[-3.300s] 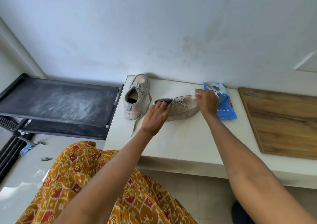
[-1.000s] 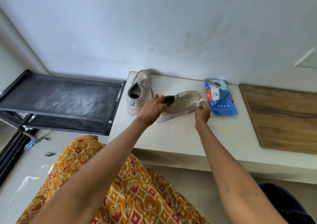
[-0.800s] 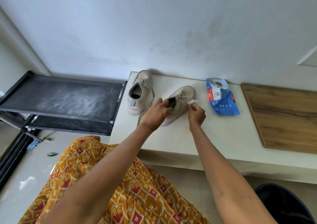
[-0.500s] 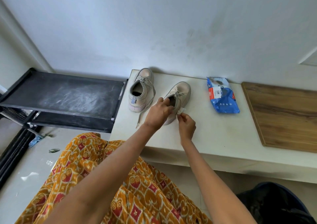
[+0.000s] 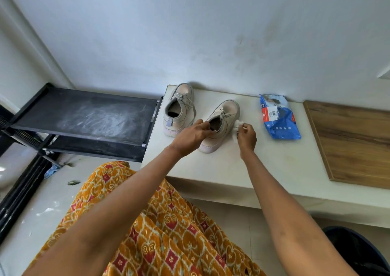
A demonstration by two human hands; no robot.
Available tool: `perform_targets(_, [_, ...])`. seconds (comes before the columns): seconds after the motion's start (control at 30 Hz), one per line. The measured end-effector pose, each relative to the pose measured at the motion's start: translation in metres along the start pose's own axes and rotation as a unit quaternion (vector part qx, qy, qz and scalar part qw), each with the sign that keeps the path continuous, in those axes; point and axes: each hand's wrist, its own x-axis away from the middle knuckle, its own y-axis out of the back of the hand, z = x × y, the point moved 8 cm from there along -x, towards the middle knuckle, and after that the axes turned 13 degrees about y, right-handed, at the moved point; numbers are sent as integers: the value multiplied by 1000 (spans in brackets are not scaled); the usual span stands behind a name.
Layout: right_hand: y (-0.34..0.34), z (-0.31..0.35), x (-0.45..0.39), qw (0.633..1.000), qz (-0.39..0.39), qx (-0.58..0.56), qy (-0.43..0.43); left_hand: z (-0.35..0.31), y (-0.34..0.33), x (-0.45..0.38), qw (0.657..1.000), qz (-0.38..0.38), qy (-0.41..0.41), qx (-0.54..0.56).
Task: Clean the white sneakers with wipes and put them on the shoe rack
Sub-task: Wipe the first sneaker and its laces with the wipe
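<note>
Gripping sneaker (image 5: 221, 125), wipe (image 5: 237, 126), beside pack (image 5: 278, 121) marked "297"

Both arms outstretched, fingers (image 5: 203, 125) curled

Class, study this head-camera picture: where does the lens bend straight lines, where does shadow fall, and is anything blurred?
Head view: the wide-angle lens bows the bench front edge and splays the black shoe rack; soft daylight leaves a faint shadow behind the far sneaker; the near sneaker, wipe and wipes packet are sharp; no glare.
</note>
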Motion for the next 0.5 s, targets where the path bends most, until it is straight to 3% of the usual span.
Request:
perform_targets(0.13, [-20, -11, 11, 997, 17, -68, -27, -17, 0, -9, 999, 1, 25, 25])
perform_targets(0.3, [-18, -16, 31, 999, 4, -35, -7, -17, -6, -10, 992, -32, 93, 78])
perform_targets(0.5, [-17, -7, 88, 995, -73, -71, 16, -16, -8, -12, 988, -7, 132, 80])
